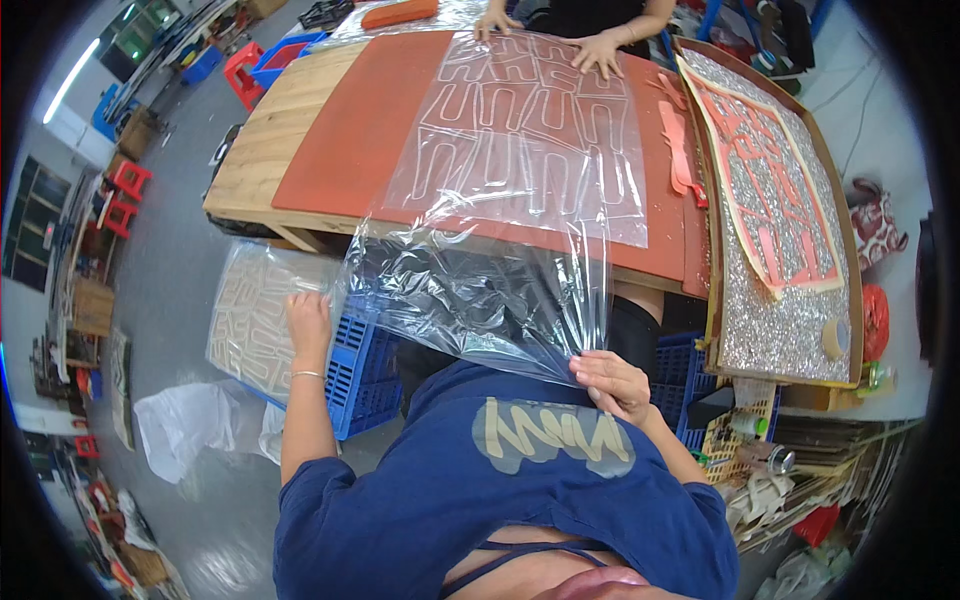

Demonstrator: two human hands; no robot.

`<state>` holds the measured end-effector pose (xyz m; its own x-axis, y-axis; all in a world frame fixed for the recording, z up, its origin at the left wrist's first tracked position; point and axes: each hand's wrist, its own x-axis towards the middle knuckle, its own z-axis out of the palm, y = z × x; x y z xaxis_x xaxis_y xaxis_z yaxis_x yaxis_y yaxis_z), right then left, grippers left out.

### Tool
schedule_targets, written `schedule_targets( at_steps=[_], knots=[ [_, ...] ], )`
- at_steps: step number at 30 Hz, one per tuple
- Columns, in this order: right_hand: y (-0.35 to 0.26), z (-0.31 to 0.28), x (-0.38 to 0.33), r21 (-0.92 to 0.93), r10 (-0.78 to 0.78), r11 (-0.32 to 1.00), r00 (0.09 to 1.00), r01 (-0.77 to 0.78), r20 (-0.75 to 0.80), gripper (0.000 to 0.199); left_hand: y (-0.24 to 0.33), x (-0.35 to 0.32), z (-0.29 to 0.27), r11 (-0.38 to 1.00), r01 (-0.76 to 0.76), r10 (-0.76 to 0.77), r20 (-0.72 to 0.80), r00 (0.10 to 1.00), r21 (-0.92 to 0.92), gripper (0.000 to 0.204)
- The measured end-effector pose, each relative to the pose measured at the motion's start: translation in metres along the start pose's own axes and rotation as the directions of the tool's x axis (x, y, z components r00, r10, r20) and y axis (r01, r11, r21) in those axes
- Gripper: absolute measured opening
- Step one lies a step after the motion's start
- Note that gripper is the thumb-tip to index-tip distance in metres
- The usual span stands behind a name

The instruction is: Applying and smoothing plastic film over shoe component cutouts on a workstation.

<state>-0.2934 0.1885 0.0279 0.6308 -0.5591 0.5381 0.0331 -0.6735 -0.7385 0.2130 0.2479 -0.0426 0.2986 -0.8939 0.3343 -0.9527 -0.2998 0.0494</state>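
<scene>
A sheet of clear plastic film (450, 290) stretches from the table over its near edge to my body. At the film's near right corner, my right hand (612, 385) pinches it between thumb and fingers. My left hand (308, 315) is closed at the film's near left corner, above a stack of clear sheets with pale outlined shapes (245, 325); its fingertips are partly hidden. On the table, the film lies around a clear sheet with arch-shaped outlines (520, 130). A co-worker's two hands (598, 52) press flat on its far edge.
A red-brown mat (335, 130) covers part of the wooden table (270, 150). Blue plastic crates (365, 375) stand beside my legs. To the right, a shallow tray (790, 340) holds silvery glitter, a pink cut-out sheet (770, 190) and a tape roll (834, 338). Pink scraps (676, 145) lie nearby.
</scene>
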Motion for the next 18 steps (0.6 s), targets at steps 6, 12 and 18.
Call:
schedule_targets(
  at_steps=[6,12,18],
  knots=[
    [0.010,-0.001,0.002,-0.064,-0.049,0.997,0.995,0.044,-0.086,0.029,-0.004,0.009,-0.041,0.950,0.248,-0.274,-0.128,0.953,-0.189,0.016],
    [-0.007,-0.011,0.049,-0.332,-0.278,0.904,0.960,0.272,0.029,0.033,0.229,0.042,-0.170,0.416,-0.641,0.791,-0.091,0.605,-0.645,0.087],
    [-0.016,-0.009,0.062,-0.387,-0.350,0.864,0.937,0.323,0.002,0.043,0.261,0.027,-0.133,0.520,-0.572,0.813,0.163,0.559,-0.634,0.067]
  ],
)
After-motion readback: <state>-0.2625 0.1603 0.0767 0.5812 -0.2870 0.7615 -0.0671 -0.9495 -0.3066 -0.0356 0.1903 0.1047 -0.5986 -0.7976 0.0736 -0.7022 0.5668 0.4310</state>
